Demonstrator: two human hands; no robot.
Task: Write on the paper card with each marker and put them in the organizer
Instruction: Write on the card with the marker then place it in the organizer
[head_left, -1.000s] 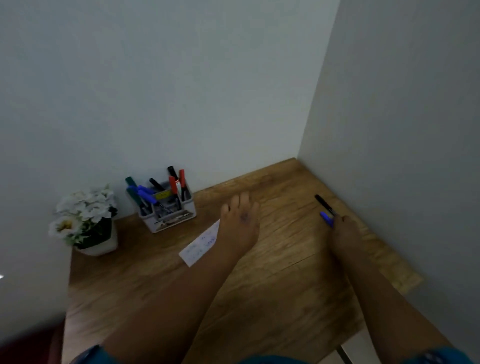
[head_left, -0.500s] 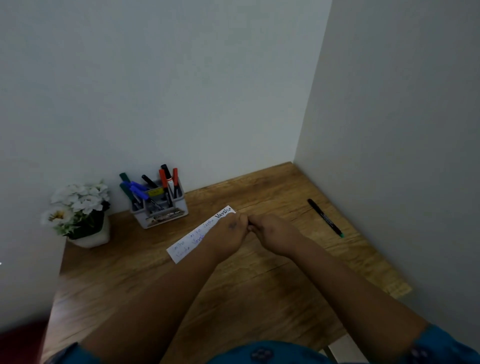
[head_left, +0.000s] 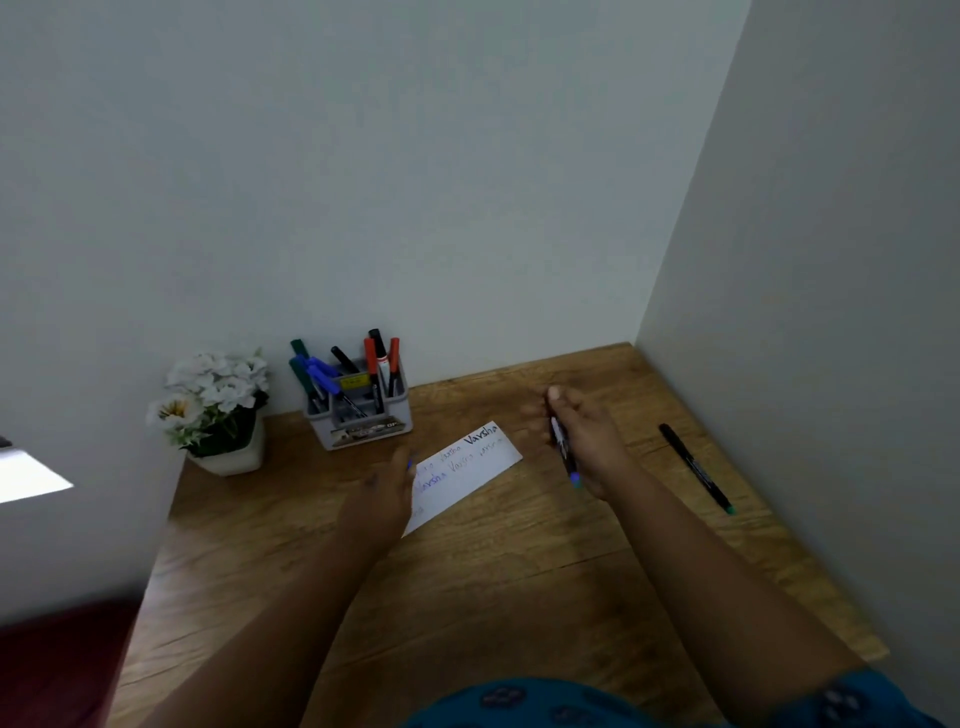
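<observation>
Fingers of the right hand (head_left: 582, 436) wrap a blue-ended marker (head_left: 563, 449). The left hand (head_left: 384, 493) rests on the paper card (head_left: 467, 470), its grip hidden from view

One head-worn camera looks forward and down at a corner desk (head_left: 467, 597).

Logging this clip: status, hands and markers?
Right hand shut on blue marker. Left hand on paper card, apparently holding cap. Green-tipped marker loose on desk, nothing blocking organizer.
</observation>
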